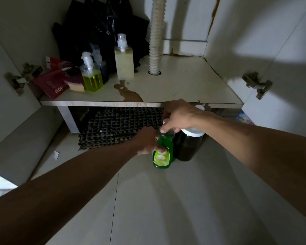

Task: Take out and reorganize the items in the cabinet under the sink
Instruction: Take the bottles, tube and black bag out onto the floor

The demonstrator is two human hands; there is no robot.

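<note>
Tiled floor (166, 200) before the open cabinet carries a green bottle (162, 156), upright, touching a dark jar (187, 147). Left hand (147, 142) fingers curl around the bottle's body; right hand (177, 115) fingers pinch its neck. Cabinet shelf (184, 85) holds pump bottles (92, 75).

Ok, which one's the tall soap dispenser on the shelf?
Find the ribbed drain hose dropping through the shelf. Just left of it stands the tall dispenser: pale cloudy liquid and a white pump, taller than the yellow-green dispenser further left.
</note>
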